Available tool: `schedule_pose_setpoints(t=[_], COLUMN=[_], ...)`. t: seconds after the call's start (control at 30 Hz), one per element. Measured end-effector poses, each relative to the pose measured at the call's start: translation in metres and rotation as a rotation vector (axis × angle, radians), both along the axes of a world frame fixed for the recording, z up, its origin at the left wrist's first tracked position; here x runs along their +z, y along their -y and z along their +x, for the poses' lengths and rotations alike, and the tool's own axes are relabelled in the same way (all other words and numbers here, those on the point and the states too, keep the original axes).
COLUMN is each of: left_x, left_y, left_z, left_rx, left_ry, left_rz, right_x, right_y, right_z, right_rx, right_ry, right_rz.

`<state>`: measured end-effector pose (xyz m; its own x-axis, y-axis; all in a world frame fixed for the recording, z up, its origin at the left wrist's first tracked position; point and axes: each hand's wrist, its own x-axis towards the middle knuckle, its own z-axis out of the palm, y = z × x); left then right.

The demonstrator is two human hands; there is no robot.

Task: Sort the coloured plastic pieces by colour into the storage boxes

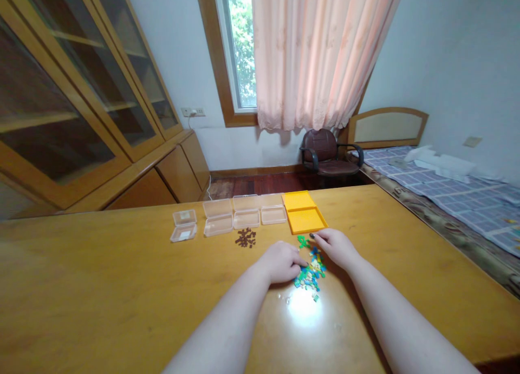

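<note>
Head view shows our small pile of green, blue and yellow pieces (310,272) on the wooden table (122,287), near the middle, with a few green pieces (303,241) a bit apart at 12 o'clock of the pile. Our left hand (281,261) rests knuckles-up at 9 o'clock of the pile, fingers curled down on its edge; we cannot tell if it pinches a piece. Our right hand (335,245) lies at 1 o'clock, fingertips touching the table beside the green pieces, not clenched, holding nothing we can see.

To sort well, we judge: take one piece at a time w/ fingertips, keep the pile tight, don't sweep.

Further at 12 o'clock is the open yellow box (305,211); at 10–11 o'clock a brown pile (246,237) and clear boxes (231,218).
</note>
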<state>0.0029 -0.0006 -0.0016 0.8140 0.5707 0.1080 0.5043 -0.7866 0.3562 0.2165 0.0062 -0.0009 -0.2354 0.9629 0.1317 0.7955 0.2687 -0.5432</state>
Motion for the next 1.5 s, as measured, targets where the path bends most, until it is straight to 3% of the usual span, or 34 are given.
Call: schedule_pose_setpoints(t=[0.3, 0.6, 0.83, 1.03, 1.3, 1.4, 1.5], left_x=[-0.003, -0.004, 0.0, -0.002, -0.001, 0.0, 0.0], left_y=[-0.003, -0.003, -0.004, -0.003, -0.004, -0.005, -0.005], left_z=[0.001, 0.002, -0.001, 0.0, -0.001, 0.0, 0.0], left_rx=[0.267, 0.281, 0.399, 0.31, 0.332, 0.36, 0.398], left_ry=[-0.048, 0.072, 0.052, -0.048, -0.072, -0.053, -0.043], left_rz=[0.051, 0.005, 0.012, 0.033, 0.037, 0.042, 0.044], right_x=[-0.002, 0.0, 0.001, 0.004, 0.0, 0.004, 0.008], right_y=[0.003, 0.01, 0.012, 0.01, 0.006, 0.007, 0.009], right_z=[-0.002, -0.003, -0.005, -0.005, -0.004, -0.006, -0.009], right_rx=[0.147, 0.326, 0.397, 0.332, 0.14, 0.154, 0.27], right_ry=[-0.026, -0.121, -0.053, 0.042, 0.06, 0.059, 0.046], right_rz=[-0.05, -0.22, -0.257, -0.139, -0.09, -0.061, -0.009])
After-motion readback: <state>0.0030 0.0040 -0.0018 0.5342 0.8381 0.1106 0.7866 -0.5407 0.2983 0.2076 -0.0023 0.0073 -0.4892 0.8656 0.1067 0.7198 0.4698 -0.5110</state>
